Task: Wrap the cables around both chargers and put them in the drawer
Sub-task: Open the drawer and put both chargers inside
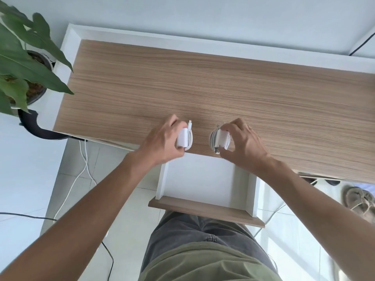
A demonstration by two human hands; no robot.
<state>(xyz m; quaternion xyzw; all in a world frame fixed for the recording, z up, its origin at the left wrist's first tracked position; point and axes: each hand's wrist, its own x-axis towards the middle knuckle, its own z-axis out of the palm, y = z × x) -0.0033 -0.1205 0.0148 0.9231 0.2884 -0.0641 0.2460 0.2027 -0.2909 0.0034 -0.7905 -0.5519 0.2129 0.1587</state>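
Observation:
Two white chargers with cables wound around them sit at the near edge of the wooden desk [203, 78]. My left hand [160, 140] grips the left charger [184, 137], whose cable plug sticks up at its far end. My right hand [241, 145] grips the right charger [220, 138], with coils of cable showing on its left side. Just below both hands the white drawer [205, 179] stands pulled open, with nothing visible inside it.
A potted plant [22, 63] stands at the desk's left end. White and black cables [81, 171] run over the tiled floor at the left. A sandal [359, 201] lies on the floor at the right. The drawer's wooden front [203, 209] is against my legs.

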